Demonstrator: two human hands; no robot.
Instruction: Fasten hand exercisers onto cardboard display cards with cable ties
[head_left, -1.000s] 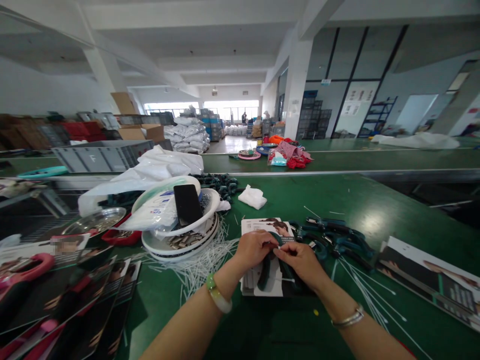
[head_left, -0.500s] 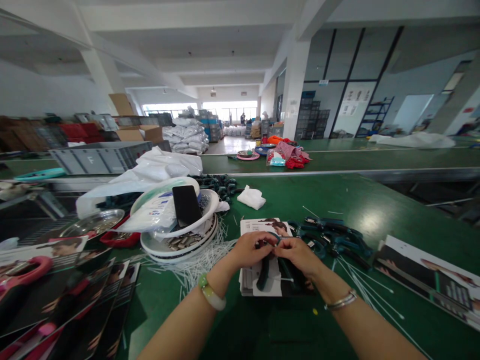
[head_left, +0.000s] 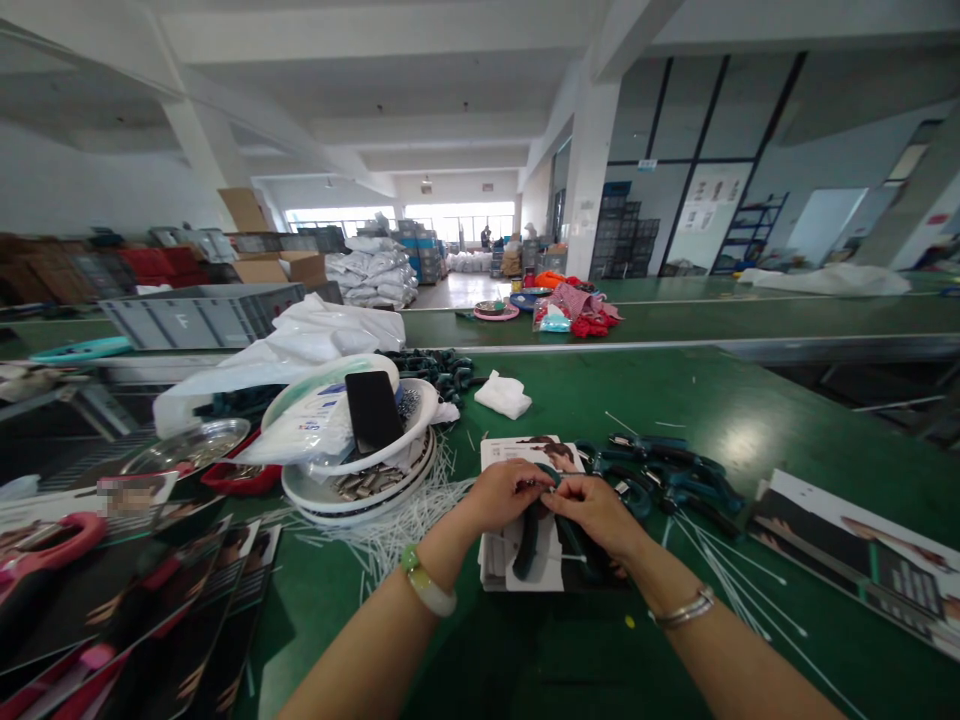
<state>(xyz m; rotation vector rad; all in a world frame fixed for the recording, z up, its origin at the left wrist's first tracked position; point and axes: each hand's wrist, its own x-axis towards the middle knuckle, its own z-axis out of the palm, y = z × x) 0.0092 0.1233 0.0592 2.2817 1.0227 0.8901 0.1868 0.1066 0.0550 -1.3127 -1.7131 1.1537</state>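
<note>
My left hand [head_left: 511,493] and my right hand [head_left: 592,508] meet above a stack of printed cards [head_left: 499,575], fingertips pinched together. Between them shows the small pale end of a white cable tie [head_left: 552,489], mostly covered by the fingers. Beneath lies a pair of dark green-handled pruning shears [head_left: 527,545], its handles toward me and its head hidden by my hands. A thin white strip crosses between the handles. Right of my hands lie several more green shears [head_left: 675,475], touching one another.
Loose white cable ties [head_left: 420,520] spread left, with more [head_left: 739,585] at right. Stacked white basins [head_left: 360,510] hold metal parts, a bag and a phone [head_left: 373,412]. Cards with pink-handled shears [head_left: 82,530] lie front left; another card stack [head_left: 862,560] lies right. A crumpled white bag [head_left: 502,395] sits ahead.
My fingertips have shifted slightly, staying pinched close together over the shears. The shears and card stack have stayed in place.
</note>
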